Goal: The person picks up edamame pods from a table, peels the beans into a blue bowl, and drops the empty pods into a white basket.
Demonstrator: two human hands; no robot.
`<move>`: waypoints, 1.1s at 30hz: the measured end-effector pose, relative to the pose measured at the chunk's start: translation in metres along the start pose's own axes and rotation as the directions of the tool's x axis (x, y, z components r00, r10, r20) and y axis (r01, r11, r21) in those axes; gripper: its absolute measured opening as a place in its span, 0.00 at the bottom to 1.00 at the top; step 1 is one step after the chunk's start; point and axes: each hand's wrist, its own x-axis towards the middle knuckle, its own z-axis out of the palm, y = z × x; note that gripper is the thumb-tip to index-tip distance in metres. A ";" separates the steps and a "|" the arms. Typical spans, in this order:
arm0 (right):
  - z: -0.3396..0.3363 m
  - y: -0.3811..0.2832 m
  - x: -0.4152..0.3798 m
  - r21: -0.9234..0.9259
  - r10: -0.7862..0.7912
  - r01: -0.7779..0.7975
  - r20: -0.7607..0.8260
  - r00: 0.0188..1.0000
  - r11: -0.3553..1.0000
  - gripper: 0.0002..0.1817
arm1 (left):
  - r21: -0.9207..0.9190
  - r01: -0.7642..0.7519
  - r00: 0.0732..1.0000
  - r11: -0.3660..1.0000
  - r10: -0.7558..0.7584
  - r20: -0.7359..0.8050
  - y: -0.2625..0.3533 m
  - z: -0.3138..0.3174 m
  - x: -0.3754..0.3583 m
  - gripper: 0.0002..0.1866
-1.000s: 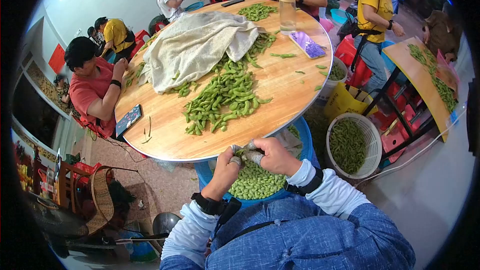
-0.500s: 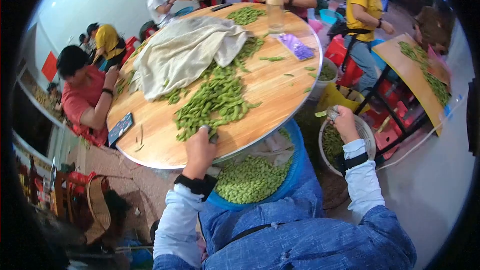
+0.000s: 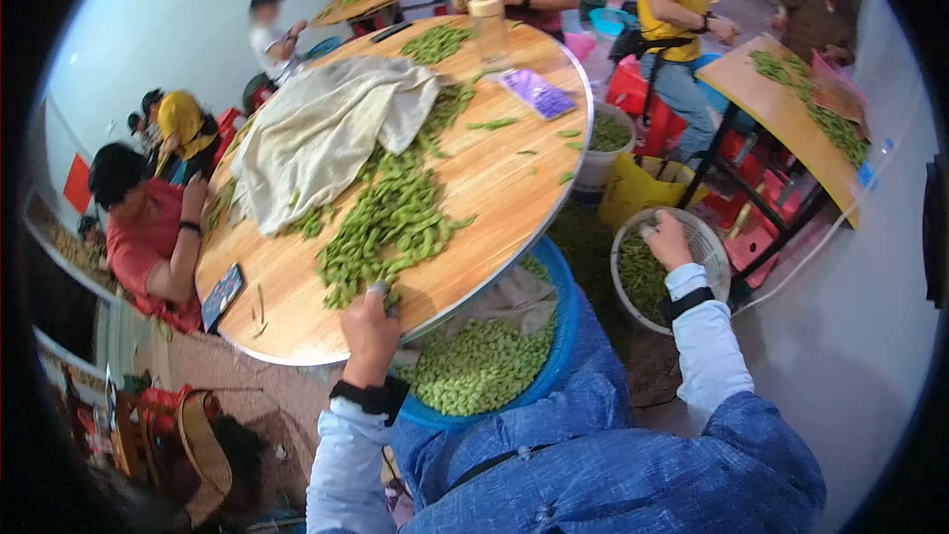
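Head cam, one moment. Left hand (image 3: pixel 369 328) was at near edge of round wooden bench (image 3: pixel 494 188), fingers curled down onto near end of the edamame pod pile (image 3: pixel 388 222); cannot tell if they pinched a pod or only touched, as back of hand hid the tips. Black wrist strap on left forearm.

Right hand (image 3: pixel 668 240) was stretched out to the right, over the white basket (image 3: pixel 704 247) on the floor, which held pods. Fingers were bent in loosely; grip state could not be read, no pod visible in them. Black strap on right wrist too.

Blue basin (image 3: pixel 563 336) sat on person's lap, under bench edge, approx. half full of shelled beans (image 3: pixel 474 366), between the two arms.

On bench: pod pile ran from near-left toward centre; beige cloth (image 3: pixel 316 124) lay far-left over part of it; phone w/ purple case (image 3: pixel 539 94) and a clear bottle (image 3: pixel 491 30) at far right; dark phone (image 3: pixel 221 297) at left edge.

Other persons: one in red shirt (image 3: pixel 138 237) seated at left of bench, one in red at far side, one in yellow far right beside a second bench (image 3: pixel 791 109) carrying pods. Yellow bin (image 3: pixel 643 193) and a white bucket (image 3: pixel 603 138) stood on floor, right of round bench.
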 end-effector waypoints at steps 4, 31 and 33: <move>0.014 -0.024 -0.017 0.162 -0.110 0.102 0.045 0.993 0.982 0.22 | -0.096 0.123 0.989 0.988 -0.114 0.095 -0.002 -0.007 0.000 0.11; 0.048 -0.206 -0.133 0.301 -0.879 0.826 0.119 0.462 0.476 0.09 | -0.547 0.481 0.840 0.685 -0.183 0.511 0.045 -0.041 -0.014 0.11; 0.041 -0.196 -0.121 0.307 -0.822 0.771 0.076 0.564 0.558 0.09 | -0.389 0.448 0.866 0.805 -0.283 0.412 0.036 -0.041 -0.003 0.12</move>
